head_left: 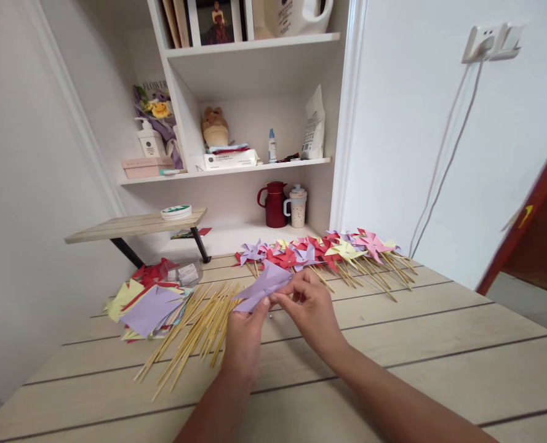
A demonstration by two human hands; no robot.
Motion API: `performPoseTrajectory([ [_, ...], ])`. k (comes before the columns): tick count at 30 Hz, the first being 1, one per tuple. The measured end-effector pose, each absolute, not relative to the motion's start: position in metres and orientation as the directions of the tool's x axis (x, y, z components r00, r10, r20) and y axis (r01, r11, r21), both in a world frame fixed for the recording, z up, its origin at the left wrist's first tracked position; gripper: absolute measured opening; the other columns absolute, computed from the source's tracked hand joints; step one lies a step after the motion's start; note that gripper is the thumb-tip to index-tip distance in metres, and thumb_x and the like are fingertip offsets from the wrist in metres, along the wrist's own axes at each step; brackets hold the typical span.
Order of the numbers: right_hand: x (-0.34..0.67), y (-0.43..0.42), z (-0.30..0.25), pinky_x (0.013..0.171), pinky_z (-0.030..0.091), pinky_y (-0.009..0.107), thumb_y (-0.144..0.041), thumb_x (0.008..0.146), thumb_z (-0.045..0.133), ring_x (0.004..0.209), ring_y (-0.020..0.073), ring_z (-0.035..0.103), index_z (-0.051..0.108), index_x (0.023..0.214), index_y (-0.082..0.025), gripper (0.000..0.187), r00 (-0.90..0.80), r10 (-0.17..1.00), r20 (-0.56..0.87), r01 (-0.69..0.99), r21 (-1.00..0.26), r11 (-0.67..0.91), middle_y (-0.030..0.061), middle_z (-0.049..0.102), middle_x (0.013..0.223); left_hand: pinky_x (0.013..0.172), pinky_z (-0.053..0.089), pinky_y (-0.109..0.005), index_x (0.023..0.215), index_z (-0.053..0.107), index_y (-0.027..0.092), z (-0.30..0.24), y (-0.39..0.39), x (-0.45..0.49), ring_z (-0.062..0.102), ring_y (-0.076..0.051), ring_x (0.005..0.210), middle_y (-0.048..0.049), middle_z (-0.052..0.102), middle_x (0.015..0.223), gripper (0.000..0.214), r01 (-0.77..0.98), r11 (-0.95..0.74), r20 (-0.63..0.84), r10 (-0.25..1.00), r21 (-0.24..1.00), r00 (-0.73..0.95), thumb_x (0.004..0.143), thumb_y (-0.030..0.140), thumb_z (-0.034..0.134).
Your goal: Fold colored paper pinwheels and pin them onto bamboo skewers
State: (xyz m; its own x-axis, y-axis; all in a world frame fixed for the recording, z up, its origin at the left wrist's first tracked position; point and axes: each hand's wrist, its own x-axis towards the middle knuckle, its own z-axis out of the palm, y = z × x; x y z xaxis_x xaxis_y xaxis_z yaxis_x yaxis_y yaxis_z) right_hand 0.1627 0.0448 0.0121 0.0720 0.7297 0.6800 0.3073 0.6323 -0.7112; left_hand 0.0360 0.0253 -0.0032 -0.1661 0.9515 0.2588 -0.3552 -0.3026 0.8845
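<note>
A purple paper sheet, partly folded, is held up above the table between both my hands. My left hand pinches its lower edge with the thumb on top. The fingers of my right hand are closed at the paper's right side; whether they hold anything else is hidden. A small shiny bit lies on the table just below the fingers. Left of my left hand, many thin wooden sticks lie in a loose bundle. Beyond them is a stack of cut coloured paper sheets, purple on top.
Finished paper pinwheels on sticks lie in a row at the table's back right. A clear plastic box sits behind the paper stack, near a small raised shelf. A red jug and a cup stand in the shelving behind.
</note>
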Motion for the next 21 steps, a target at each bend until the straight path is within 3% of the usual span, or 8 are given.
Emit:
performPoseTrajectory([
  [6,0.172,0.048,0.016,0.069,0.048,0.033,-0.027,0.079,0.077,0.074,0.0182,0.053,0.074,0.086,-0.023,0.009,0.101,0.703,0.704,0.321,-0.692,0.647,0.0024,0.055,0.086,0.098,0.05,-0.041,0.097,0.078,0.016,-0.008,0.03,0.031,0.069,-0.028,0.104,-0.0098,0.078,0.103,0.029,-0.256,-0.257,0.192,0.948,0.932,-0.253,0.073,0.033,0.077],
  [9,0.184,0.052,0.022,0.085,0.051,0.04,-0.032,0.079,0.077,0.093,0.0225,0.057,0.071,0.109,-0.028,0.031,0.116,0.66,0.742,0.378,-0.648,0.662,0.0047,0.055,0.101,0.093,0.051,-0.039,0.093,0.079,0.016,-0.008,0.03,0.028,0.07,-0.027,0.099,-0.0094,0.079,0.099,0.026,-0.172,-0.24,0.183,0.937,0.955,-0.296,0.073,0.032,0.076],
  [13,0.197,0.056,0.03,0.105,0.043,0.049,-0.037,0.079,0.078,0.125,0.0292,0.05,0.051,0.138,-0.034,0.065,0.003,0.637,0.771,0.408,-0.583,0.703,0.0079,0.052,0.13,0.085,0.053,-0.039,0.08,0.078,0.017,-0.003,0.029,0.027,0.072,-0.027,0.086,-0.0076,0.079,0.086,0.019,0.014,-0.226,0.218,0.923,0.974,-0.316,0.072,0.033,0.072],
  [17,0.2,0.056,0.03,0.11,0.037,0.055,-0.033,0.08,0.076,0.135,0.0333,0.043,0.035,0.15,-0.035,0.081,-0.115,0.574,0.811,0.519,-0.444,0.731,0.0107,0.045,0.144,0.084,0.052,-0.039,0.081,0.079,0.021,0.0,0.027,0.026,0.071,-0.027,0.086,-0.0069,0.079,0.087,0.017,0.216,-0.328,0.382,0.876,0.919,-0.294,0.076,0.026,0.064],
  [21,0.195,0.05,0.029,0.112,0.028,0.059,-0.028,0.079,0.077,0.141,0.0373,0.035,0.046,0.144,-0.035,0.072,-0.207,0.482,0.851,0.677,-0.231,0.699,0.0119,0.034,0.154,0.092,0.049,-0.04,0.093,0.08,0.027,-0.002,0.025,0.024,0.07,-0.027,0.095,-0.005,0.078,0.098,0.028,0.383,-0.457,0.563,0.793,0.803,-0.233,0.078,0.016,0.058],
])
